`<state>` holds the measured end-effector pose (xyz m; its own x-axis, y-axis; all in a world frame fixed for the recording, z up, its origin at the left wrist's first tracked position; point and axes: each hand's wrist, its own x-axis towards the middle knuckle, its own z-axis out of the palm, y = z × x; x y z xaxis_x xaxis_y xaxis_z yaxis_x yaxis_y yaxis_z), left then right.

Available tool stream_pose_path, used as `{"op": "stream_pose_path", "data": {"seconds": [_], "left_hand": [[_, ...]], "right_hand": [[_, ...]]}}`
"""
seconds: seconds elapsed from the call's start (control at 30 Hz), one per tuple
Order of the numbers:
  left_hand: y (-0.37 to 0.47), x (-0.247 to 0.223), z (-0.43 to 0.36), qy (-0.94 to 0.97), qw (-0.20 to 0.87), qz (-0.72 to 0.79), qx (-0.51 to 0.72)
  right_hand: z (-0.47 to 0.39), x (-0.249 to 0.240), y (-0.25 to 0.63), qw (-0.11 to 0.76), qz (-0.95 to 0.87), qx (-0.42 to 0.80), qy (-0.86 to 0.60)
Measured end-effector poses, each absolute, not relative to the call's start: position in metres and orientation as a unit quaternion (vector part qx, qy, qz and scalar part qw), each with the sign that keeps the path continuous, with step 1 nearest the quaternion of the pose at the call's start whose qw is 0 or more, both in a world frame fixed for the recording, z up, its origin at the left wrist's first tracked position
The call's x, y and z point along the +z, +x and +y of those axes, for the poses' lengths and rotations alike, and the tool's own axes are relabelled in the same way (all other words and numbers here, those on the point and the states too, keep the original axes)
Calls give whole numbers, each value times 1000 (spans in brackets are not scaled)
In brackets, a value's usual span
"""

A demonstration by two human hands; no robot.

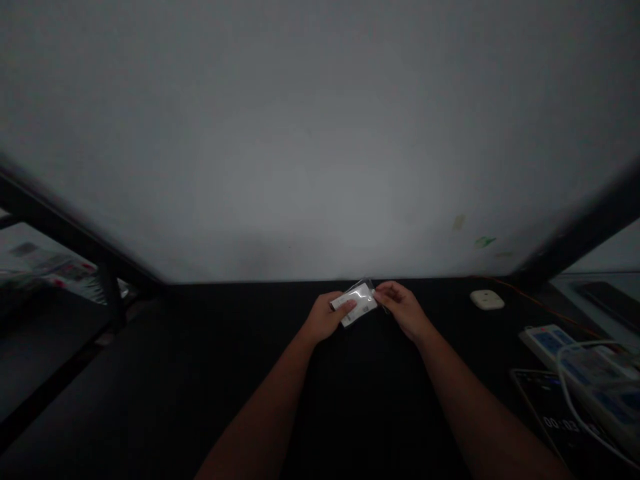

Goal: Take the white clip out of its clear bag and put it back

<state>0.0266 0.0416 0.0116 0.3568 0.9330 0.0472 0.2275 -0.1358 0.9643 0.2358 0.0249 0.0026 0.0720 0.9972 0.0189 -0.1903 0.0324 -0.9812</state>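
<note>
A small white packet [361,300] with a clear, shiny plastic cover is held tilted above the black table, near its back edge. My left hand [327,316] grips its left side, the thumb lying on top of the packet. At the packet's right end, the fingers of my right hand [400,307] are pinched together at the plastic edge. A thin, light-coloured loop or strip hangs just below the right fingertips; what it is I cannot make out.
The black table [225,373] meets a pale wall [310,167]. At the right are a white square device [487,300], an orange cable, a power strip [547,340] with a white cord, and a phone [555,413] showing a timer. Dark frame bars stand at both sides.
</note>
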Motion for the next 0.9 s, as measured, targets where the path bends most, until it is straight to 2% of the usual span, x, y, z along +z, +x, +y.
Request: {"op": "stream_pose_path", "data": {"seconds": [0.33,0.9], "left_hand": [[26,15,42,663,518,420,341],[26,9,47,660,521,424,337]], "right_hand": [[22,6,234,492,-516,510,-481],[22,6,239,474,-539,504,-480]]}}
